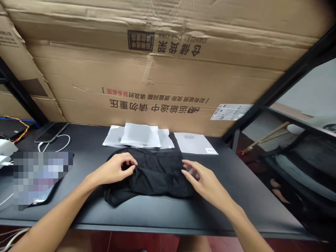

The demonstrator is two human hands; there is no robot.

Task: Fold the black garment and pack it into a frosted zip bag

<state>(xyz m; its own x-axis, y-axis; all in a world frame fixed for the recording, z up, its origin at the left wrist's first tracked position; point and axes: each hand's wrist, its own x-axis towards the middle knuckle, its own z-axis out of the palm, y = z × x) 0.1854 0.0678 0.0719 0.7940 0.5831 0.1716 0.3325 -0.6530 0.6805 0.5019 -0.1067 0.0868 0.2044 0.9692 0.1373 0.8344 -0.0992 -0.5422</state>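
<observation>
Where the head view looks down, black cloth [160, 178] lies on the table [254, 185], apparently only partly folded, its left end loose; the left hand [118, 169] pinches it, while the right hand [203, 177], fingers parted, meets its right edge.

Upside down, the cardboard [84, 73] is showing 仓储货架, a boxed 运输途中 请勿重压, 如有破损 变形 质量问题 请及时 with red 联系客服, and a larger 运输途中 请勿重压; its white label [231, 112] and the right pouch's [194, 142] sticker [211, 151] are carrying print too small to read
</observation>
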